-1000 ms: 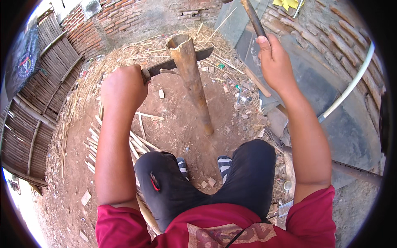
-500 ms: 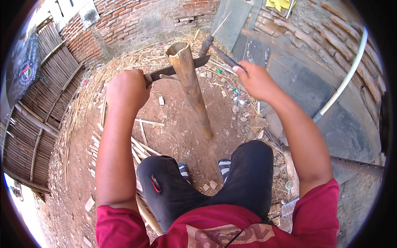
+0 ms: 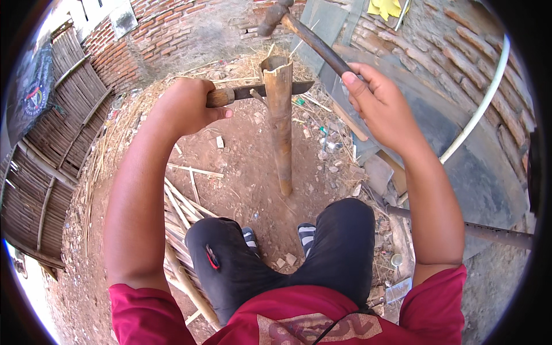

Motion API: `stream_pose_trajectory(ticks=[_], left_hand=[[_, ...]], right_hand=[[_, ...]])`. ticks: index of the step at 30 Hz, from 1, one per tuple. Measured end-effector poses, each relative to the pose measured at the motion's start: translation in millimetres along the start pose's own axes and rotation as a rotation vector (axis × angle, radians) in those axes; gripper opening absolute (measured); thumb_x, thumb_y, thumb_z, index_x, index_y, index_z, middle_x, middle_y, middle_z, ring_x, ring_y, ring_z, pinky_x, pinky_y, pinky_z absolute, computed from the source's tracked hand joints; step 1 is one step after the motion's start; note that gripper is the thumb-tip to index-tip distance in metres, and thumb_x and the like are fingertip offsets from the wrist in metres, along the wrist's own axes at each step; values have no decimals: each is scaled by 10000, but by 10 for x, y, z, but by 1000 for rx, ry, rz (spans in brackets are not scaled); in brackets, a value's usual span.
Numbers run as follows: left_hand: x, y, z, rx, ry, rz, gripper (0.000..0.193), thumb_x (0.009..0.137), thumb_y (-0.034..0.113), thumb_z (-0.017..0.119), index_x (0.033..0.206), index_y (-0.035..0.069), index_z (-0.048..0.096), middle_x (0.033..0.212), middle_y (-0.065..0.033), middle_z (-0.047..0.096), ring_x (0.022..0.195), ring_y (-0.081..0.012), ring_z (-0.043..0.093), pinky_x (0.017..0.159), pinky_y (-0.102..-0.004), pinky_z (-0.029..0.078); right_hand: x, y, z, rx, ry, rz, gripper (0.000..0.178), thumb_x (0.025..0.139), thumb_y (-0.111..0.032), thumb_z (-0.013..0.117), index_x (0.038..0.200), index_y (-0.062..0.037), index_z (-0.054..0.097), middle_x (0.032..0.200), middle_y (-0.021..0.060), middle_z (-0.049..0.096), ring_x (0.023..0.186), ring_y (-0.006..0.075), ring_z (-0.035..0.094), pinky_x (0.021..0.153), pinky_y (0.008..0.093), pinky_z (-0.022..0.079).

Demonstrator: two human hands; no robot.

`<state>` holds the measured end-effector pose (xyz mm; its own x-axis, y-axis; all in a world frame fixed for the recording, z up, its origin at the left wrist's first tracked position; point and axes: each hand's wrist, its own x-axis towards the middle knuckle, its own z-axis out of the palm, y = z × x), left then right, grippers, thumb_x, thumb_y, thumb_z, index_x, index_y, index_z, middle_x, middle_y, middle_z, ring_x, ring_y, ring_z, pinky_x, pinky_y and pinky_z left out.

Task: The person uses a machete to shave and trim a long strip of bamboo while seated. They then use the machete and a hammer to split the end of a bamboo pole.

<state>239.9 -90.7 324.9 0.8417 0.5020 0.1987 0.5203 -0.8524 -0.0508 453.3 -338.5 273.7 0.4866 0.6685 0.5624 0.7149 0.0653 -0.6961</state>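
Observation:
A tall bamboo pole section [image 3: 280, 132] stands nearly upright on the dirt before my knees, its hollow rim broken. The blade of a large knife [image 3: 302, 87] passes through it below the rim, its tip sticking out on the right. My left hand [image 3: 183, 106] is closed on the knife's wooden handle, thumb partly stretched out beneath it; the other fingers are mostly hidden. In my right hand [image 3: 382, 109], a hammer [image 3: 316, 43] with a dark head and wooden handle is raised above and right of the bamboo. A small side twig [image 3: 259, 98] juts out at the blade.
Split bamboo strips [image 3: 178, 247] lie by my left leg. Dry straw and rubble cover the far ground below a brick wall [image 3: 190, 34]. Dark sheets [image 3: 448, 132] and a pale pipe [image 3: 480, 112] lie to the right. A slatted bamboo panel [image 3: 69, 121] stands left.
The hammer has risen from beside the blade tip to above the bamboo. The bamboo has swung from a leftward lean to nearly upright, and the knife has moved right with it.

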Motion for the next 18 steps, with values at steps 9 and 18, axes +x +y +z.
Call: stream_pose_trajectory(ticks=[9, 18], left_hand=[[-8, 260, 88, 97, 30, -190, 417, 814, 430, 857, 970, 51, 779, 940, -165, 771, 906, -363, 744, 836, -464, 588], [-10, 253, 106, 88, 16, -239, 357, 824, 415, 844, 980, 98, 791, 961, -134, 779, 916, -326, 752, 832, -450, 596]], right_hand=[[-419, -63, 467, -268, -34, 42, 376, 1069, -365, 583, 1070, 6, 642, 672, 185, 624, 619, 345, 642, 594, 431, 473], [-433, -23, 653, -340, -20, -39, 348, 1075, -337, 569, 1093, 4, 635, 699, 185, 637, 647, 368, 654, 609, 468, 480]])
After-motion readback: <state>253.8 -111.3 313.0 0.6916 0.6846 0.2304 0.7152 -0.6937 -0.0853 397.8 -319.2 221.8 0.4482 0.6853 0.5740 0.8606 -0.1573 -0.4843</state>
